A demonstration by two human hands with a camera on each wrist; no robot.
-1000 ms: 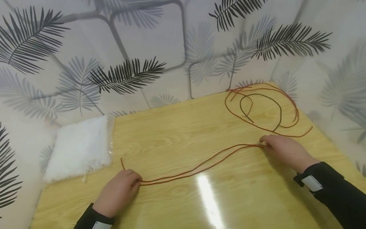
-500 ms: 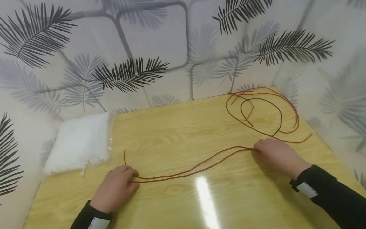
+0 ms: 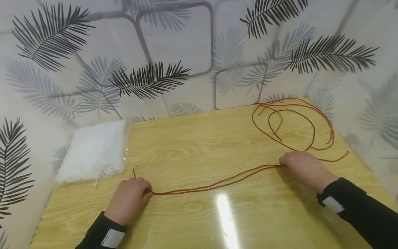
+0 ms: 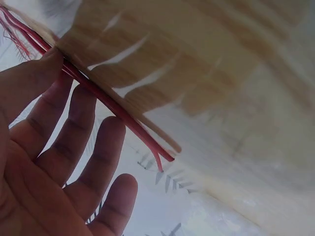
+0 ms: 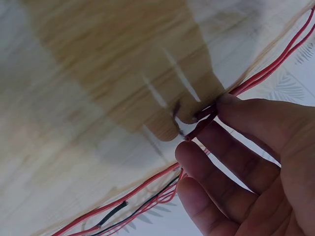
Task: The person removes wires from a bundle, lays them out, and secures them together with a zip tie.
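Note:
Two red cord strands [image 3: 202, 188] run side by side across the table between my hands. At the left, my left hand [image 3: 129, 197] pinches both strands between thumb and index finger. In the left wrist view the other fingers lie loosely behind the red strands [image 4: 106, 101], whose ends stick out past them. My right hand [image 3: 306, 167] pinches the strands' other end, low over the wood. The right wrist view shows the thumb [image 5: 246, 110] pressed on the red strands [image 5: 268, 71], with short ends below the fingertips.
A loose heap of red cords [image 3: 332, 135] with a dark cord [image 3: 314, 129] lies at the table's back right corner, just beyond my right hand. A clear bag of white material [image 3: 93, 152] sits at the back left. A leaf-patterned wall [image 3: 186, 52] borders the wooden table [image 3: 186, 145].
At my left fingers the two strands have come together; half a second ago they spread apart there. My right hand has shifted slightly left, away from the cord heap's tip.

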